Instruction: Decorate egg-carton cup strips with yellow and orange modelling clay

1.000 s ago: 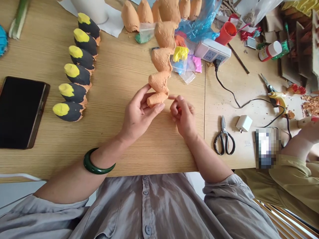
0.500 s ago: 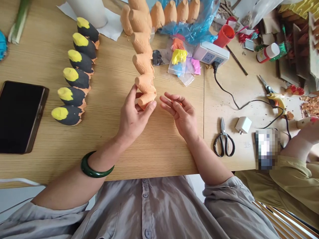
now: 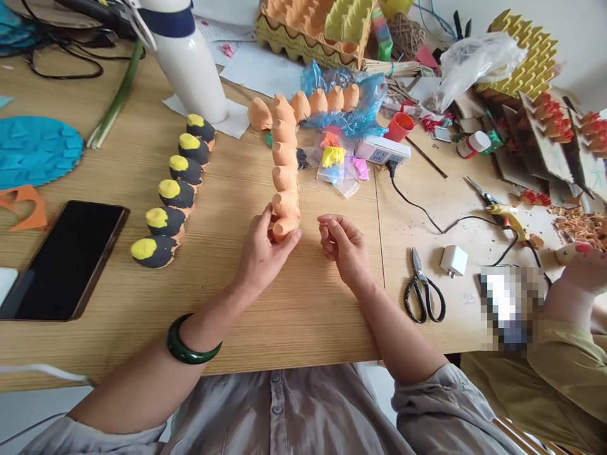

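A strip of orange egg carton (image 3: 284,180), with cups pointing up, runs away from me along the table. My left hand (image 3: 265,249) grips its near end, thumb on the right side and fingers on the left. To the right of that end, apart from it, my right hand (image 3: 345,245) is closed with thumb and forefinger pinched. Whatever is between those fingertips is too small to make out. Left of the strip lies a second egg-carton strip (image 3: 177,194), its cups painted black with yellow tips.
Bags of coloured clay (image 3: 333,158), a power strip (image 3: 383,151), scissors (image 3: 423,291) and a white charger (image 3: 454,260) lie to the right. A phone (image 3: 66,259) and a white bottle (image 3: 187,66) stand left. Another person's hand (image 3: 581,272) is at the right edge.
The view has tipped up, showing more of the table's far side. My right fingers, spread around a small orange bit before, have curled in. My left hand keeps its hold on the strip.
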`<state>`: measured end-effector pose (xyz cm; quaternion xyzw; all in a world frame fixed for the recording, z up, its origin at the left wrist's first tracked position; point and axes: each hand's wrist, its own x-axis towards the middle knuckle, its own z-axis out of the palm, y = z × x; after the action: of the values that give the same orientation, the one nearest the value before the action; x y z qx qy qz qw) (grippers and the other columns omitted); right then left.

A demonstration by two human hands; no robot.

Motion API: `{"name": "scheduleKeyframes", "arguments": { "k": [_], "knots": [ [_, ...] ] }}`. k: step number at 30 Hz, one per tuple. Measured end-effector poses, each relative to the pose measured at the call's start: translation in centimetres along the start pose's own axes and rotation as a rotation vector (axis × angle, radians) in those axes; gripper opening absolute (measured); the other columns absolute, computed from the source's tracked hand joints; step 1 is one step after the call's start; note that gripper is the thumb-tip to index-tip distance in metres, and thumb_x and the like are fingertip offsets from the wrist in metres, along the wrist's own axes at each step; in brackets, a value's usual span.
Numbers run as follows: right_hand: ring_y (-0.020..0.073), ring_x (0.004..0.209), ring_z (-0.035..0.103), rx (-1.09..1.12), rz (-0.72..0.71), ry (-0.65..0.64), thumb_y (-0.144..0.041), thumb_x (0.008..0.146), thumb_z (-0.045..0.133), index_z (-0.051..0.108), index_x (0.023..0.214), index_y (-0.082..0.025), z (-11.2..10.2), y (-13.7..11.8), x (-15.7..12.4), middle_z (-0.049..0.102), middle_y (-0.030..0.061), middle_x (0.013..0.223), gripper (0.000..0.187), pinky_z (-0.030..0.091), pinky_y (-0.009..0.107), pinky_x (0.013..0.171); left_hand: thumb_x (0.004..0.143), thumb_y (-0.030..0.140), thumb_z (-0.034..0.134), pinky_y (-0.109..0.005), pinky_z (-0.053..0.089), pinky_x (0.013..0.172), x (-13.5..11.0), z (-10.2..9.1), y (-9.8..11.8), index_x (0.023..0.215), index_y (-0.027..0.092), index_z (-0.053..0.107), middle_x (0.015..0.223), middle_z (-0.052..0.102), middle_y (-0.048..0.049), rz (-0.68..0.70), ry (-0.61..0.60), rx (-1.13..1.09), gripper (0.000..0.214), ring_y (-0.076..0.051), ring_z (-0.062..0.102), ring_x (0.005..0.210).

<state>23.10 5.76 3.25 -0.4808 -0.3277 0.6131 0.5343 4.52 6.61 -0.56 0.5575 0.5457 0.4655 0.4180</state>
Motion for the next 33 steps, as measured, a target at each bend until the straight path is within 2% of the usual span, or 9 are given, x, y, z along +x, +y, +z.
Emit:
{"name": "scheduleKeyframes", "arguments": {
  "k": [3, 6, 9, 13, 18, 21, 25, 28, 33],
  "knots": [
    [0.0068, 0.060, 0.059, 0.010, 0.015, -0.045, -0.058, 0.085, 0.097, 0.079, 0.106, -0.021, -0.3, 0.4, 0.1, 0.071, -0.0043, 0.083, 0.046, 0.043, 0.019, 0.046, 0.086, 0.044, 0.091, -0.047, 0.063, 0.108, 0.1, -0.2, 0.6, 0.133, 0.021, 0.075, 0.123, 0.075, -0.0110, -0.048, 0.035, 0.056, 0.055, -0.033, 0.073, 0.119],
    [0.0107, 0.066, 0.070, 0.007, -0.008, -0.086, -0.057, 0.087, 0.098, 0.076, 0.116, -0.022, -0.6, 0.8, 0.2, 0.079, -0.0018, 0.089, 0.051, 0.060, 0.023, 0.054, 0.084, 0.045, 0.087, -0.051, 0.059, 0.113, 0.0, -0.2, 1.3, 0.123, 0.020, 0.076, 0.120, 0.075, -0.0107, -0.126, -0.005, 0.066, 0.048, -0.034, 0.072, 0.120],
    [0.0125, 0.073, 0.077, -0.010, -0.052, -0.112, -0.056, 0.086, 0.100, 0.072, 0.113, -0.022, -0.5, 0.8, 0.1, 0.084, 0.0013, 0.097, 0.051, 0.070, 0.028, 0.066, 0.078, 0.043, 0.087, -0.049, 0.060, 0.110, -0.3, 0.0, 1.6, 0.123, 0.019, 0.072, 0.120, 0.076, -0.0102, -0.171, -0.009, -0.009, 0.054, -0.033, 0.073, 0.118],
    [0.0100, 0.063, 0.070, -0.060, -0.061, -0.090, -0.062, 0.086, 0.099, 0.075, 0.103, -0.021, -0.2, 0.8, 0.1, 0.083, 0.0003, 0.089, 0.050, 0.064, 0.025, 0.059, 0.068, 0.043, 0.099, -0.039, 0.064, 0.092, -0.6, 0.6, 1.7, 0.121, 0.021, 0.068, 0.115, 0.080, -0.0056, -0.237, -0.057, -0.170, 0.066, -0.026, 0.076, 0.105],
    [0.0070, 0.057, 0.056, -0.096, -0.100, -0.039, -0.065, 0.083, 0.100, 0.080, 0.098, -0.023, -0.1, 0.8, 0.0, 0.077, -0.0034, 0.083, 0.049, 0.053, 0.022, 0.050, 0.058, 0.038, 0.106, -0.038, 0.069, 0.093, -0.8, 0.9, 2.6, 0.121, 0.021, 0.067, 0.116, 0.082, -0.0052, -0.316, -0.096, -0.295, 0.077, -0.027, 0.079, 0.110],
    [0.0083, 0.061, 0.059, -0.110, -0.093, -0.028, -0.064, 0.083, 0.101, 0.082, 0.101, -0.024, -0.2, 0.8, 0.0, 0.076, -0.0027, 0.085, 0.048, 0.056, 0.023, 0.054, 0.073, 0.045, 0.099, -0.041, 0.074, 0.091, -0.8, 0.8, 3.4, 0.126, 0.022, 0.067, 0.117, 0.083, -0.0069, -0.399, -0.192, -0.481, 0.066, -0.029, 0.083, 0.109],
    [0.0103, 0.068, 0.063, -0.122, -0.089, -0.008, -0.063, 0.080, 0.104, 0.081, 0.103, -0.024, -0.3, 0.4, -0.1, 0.078, -0.0007, 0.091, 0.050, 0.058, 0.023, 0.056, 0.101, 0.054, 0.068, -0.047, 0.077, 0.092, -0.8, 0.7, 3.9, 0.128, 0.025, 0.068, 0.131, 0.084, -0.0094, -0.464, -0.288, -0.640, 0.040, -0.032, 0.085, 0.117],
    [0.0098, 0.067, 0.062, -0.131, -0.068, -0.013, -0.064, 0.082, 0.102, 0.082, 0.102, -0.025, -0.2, -0.1, -0.4, 0.078, -0.0007, 0.093, 0.048, 0.061, 0.024, 0.059, 0.105, 0.050, 0.061, -0.049, 0.077, 0.097, -0.9, 0.7, 3.8, 0.135, 0.026, 0.068, 0.146, 0.082, -0.0097, -0.450, -0.319, -0.653, 0.039, -0.034, 0.083, 0.129],
    [0.0092, 0.067, 0.060, -0.155, -0.086, -0.073, -0.060, 0.091, 0.097, 0.083, 0.098, -0.024, 0.0, -0.8, -1.0, 0.075, -0.0008, 0.091, 0.039, 0.060, 0.023, 0.058, 0.102, 0.041, 0.065, -0.050, 0.076, 0.103, -1.6, 1.3, 3.9, 0.139, 0.025, 0.070, 0.144, 0.083, -0.0103, -0.451, -0.271, -0.677, 0.040, -0.035, 0.082, 0.131]
  ]
}}
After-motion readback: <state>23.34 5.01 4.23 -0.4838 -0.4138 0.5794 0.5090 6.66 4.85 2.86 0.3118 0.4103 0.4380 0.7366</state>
